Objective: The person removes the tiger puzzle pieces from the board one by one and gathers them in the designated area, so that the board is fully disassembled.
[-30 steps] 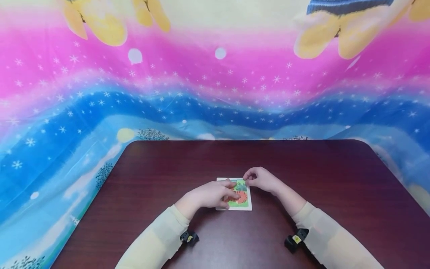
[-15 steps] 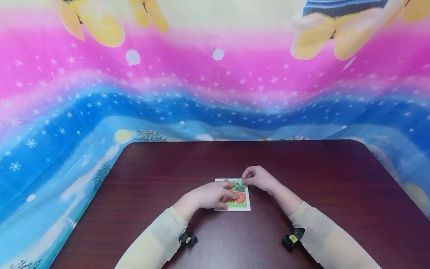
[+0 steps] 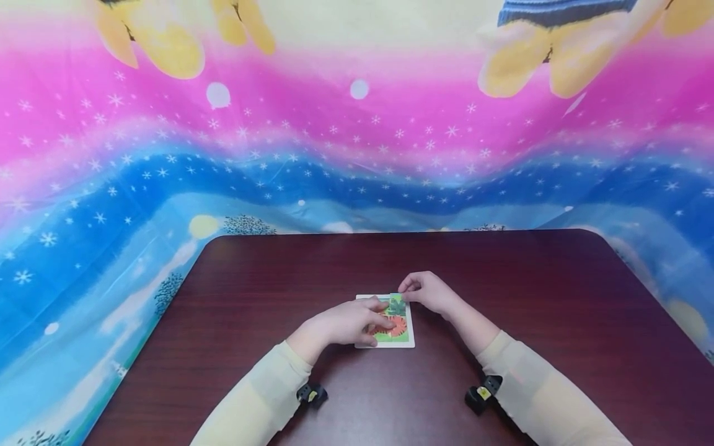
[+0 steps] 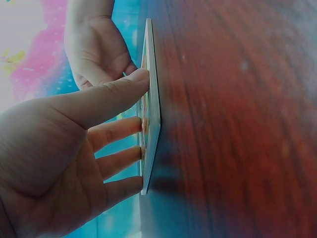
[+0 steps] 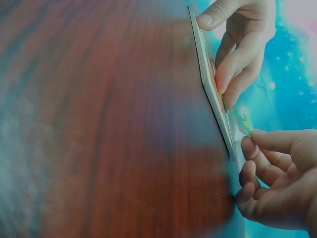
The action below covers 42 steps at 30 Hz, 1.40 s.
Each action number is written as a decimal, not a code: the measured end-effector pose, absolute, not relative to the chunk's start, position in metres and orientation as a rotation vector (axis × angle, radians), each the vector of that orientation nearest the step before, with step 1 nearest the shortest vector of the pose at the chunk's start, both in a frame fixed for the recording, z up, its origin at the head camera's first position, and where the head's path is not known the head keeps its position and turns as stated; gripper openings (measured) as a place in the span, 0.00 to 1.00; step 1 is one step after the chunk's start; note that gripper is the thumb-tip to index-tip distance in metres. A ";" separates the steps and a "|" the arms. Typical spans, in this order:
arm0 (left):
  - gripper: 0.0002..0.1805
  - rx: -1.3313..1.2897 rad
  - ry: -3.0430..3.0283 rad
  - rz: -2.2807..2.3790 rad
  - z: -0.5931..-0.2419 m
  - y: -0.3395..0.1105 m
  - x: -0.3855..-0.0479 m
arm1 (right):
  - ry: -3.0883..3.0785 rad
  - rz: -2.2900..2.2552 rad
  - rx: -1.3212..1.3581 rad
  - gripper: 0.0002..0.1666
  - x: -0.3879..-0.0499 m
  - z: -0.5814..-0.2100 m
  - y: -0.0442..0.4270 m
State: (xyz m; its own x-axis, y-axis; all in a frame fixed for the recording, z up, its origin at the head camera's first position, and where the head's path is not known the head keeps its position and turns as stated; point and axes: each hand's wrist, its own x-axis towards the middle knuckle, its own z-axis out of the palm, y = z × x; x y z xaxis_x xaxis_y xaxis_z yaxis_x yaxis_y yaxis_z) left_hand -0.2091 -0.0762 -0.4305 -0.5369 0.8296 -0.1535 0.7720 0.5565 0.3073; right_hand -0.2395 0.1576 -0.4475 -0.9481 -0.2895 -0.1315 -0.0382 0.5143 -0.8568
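Observation:
A square puzzle board (image 3: 413,337) with a pale border and an orange striped picture on green lies flat on the table. My left hand (image 3: 343,322) rests over its left part, fingertips pressing on the picture; the left wrist view shows the thumb and several fingers (image 4: 119,161) touching its face. At the board's top right corner my right hand (image 3: 432,292) pinches a green piece (image 3: 397,303). In the right wrist view that piece (image 5: 242,121) is tilted up from the board between thumb and forefinger. The left hand covers the picture's left side.
The dark red-brown table (image 3: 279,266) surrounds the board. Behind it hangs a pink and blue cloth (image 3: 334,142) with snowflakes. Both pale sleeves reach in from the front, each with a black wrist camera (image 3: 483,394) near the cuff.
The right hand has moved slightly up and left, and the green piece in its fingers now sticks up past the board's top edge. The left hand stays in place on the board.

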 end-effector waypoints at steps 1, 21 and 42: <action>0.26 1.332 2.515 0.290 -0.430 -0.077 -0.209 | 2.496 -1.414 -0.279 0.03 -0.240 -0.447 0.157; 0.26 1.291 2.533 0.284 -0.434 -0.077 -0.208 | 2.476 -1.454 -0.279 0.06 -0.256 -0.413 0.172; 0.26 1.314 2.531 0.294 -0.431 -0.077 -0.208 | 2.424 -1.508 -0.229 0.12 -0.292 -0.415 0.219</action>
State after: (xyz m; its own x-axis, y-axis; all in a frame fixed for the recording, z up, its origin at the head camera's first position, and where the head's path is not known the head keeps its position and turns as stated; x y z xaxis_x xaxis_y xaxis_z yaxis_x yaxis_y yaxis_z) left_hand -0.2080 -0.0771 -0.4307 -0.5503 0.8220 -0.1468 0.7664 0.5670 0.3019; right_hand -0.2923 0.2192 -0.4150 -0.9493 -0.2769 -0.1488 0.0112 0.4434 -0.8962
